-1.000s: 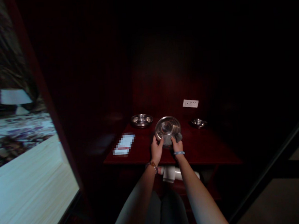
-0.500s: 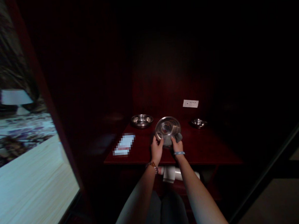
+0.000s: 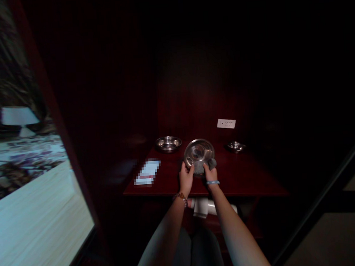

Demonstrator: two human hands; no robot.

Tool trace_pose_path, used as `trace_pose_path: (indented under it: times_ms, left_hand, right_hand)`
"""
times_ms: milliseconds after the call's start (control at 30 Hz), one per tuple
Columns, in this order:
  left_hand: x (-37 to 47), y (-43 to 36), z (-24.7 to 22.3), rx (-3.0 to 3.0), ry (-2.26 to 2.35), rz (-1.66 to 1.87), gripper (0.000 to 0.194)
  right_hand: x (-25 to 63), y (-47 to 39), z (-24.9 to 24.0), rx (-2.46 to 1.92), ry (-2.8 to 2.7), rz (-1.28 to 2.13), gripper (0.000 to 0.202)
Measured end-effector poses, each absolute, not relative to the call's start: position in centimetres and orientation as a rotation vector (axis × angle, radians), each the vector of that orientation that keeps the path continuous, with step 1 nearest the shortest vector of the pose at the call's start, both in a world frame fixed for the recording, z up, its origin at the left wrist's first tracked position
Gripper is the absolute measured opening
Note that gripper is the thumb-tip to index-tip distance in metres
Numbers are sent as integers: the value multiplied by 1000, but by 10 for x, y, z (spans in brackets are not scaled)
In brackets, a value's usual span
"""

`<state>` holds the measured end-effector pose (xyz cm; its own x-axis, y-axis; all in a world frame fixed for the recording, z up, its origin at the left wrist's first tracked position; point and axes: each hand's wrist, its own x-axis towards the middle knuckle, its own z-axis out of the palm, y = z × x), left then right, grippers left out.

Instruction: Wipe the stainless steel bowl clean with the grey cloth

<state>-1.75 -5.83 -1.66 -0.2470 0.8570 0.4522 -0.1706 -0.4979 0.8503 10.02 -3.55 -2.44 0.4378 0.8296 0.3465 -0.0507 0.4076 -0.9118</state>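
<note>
- Bowl point(image 3: 199, 148), shiny and apparently metal, sits tilted over the middle of the bench point(image 3: 247, 177), its inside turned toward you; you cannot tell whether its base touches the top.
- Your left hand point(image 3: 186, 180) pinches the near left rim, thumb in front, fingers mostly hidden behind.
- Your right hand point(image 3: 211, 175) pinches the gray cloth point(image 3: 199, 167) against the near right rim, thumb on top, its other fingers out of sight.
- The walls look thin, so expect it to feel light and stiff, more likely to dent than break. Smooth metal may slip, so the rim is your best hold, one hand on each side.
- The cloth should be soft and limp; take it by a folded part for a firmer pinch.
- Behind, a second bowl point(image 3: 169, 144) stands to your left and a small bowl point(image 3: 236, 146) to your right, both apart from your hands.
</note>
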Motion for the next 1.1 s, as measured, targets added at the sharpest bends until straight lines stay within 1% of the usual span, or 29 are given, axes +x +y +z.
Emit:
trace_pose_path:
  times_ms: [167,400,567,1100]
  left_hand:
    - [-18,-59,-16,1292,935,1834,36]
    - [-18,-62,-14,1259,997,1823,39]
    - [-18,-60,-16,1269,971,1842,41]
    - [-19,-60,-15,1314,998,1833,40]
  right_hand:
    - [100,-33,-28,-985,-959,692,48]
    - [101,-31,-30,-1014,-960,701,47]
    - [101,-31,-30,-1001,-965,674,44]
    - [100,-35,-25,-1026,-948,676,46]
